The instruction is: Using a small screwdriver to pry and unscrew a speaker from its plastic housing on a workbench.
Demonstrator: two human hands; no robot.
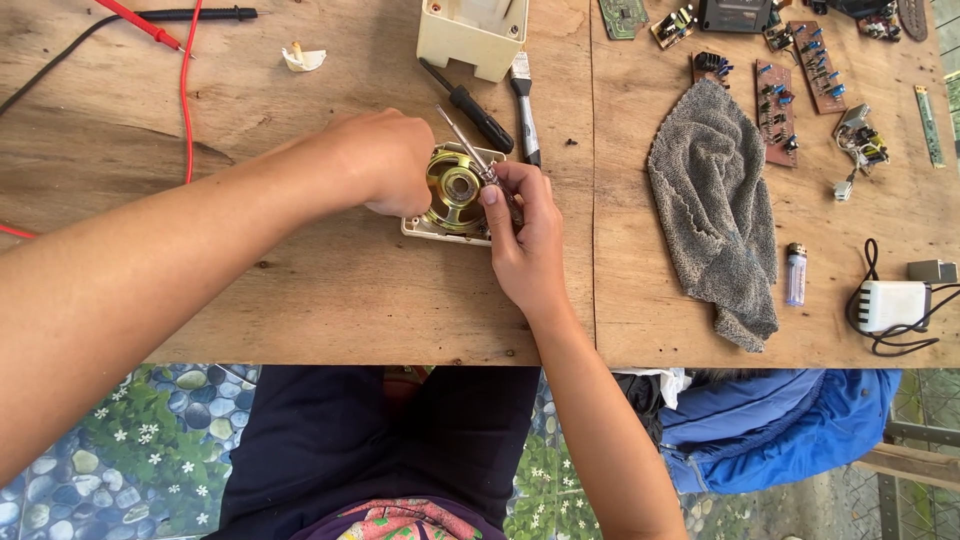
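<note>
A small round speaker with a brass-coloured metal back sits in a cream plastic panel on the wooden table. My left hand rests on the panel's left side and holds it down. My right hand grips a thin screwdriver with a clear handle, slanted over the speaker's right edge. Where its tip touches is hidden by my fingers.
A cream plastic housing, a black screwdriver and a small brush lie just behind. Red and black probe leads run at left. At right lie a grey rag, several circuit boards, a lighter and a white charger.
</note>
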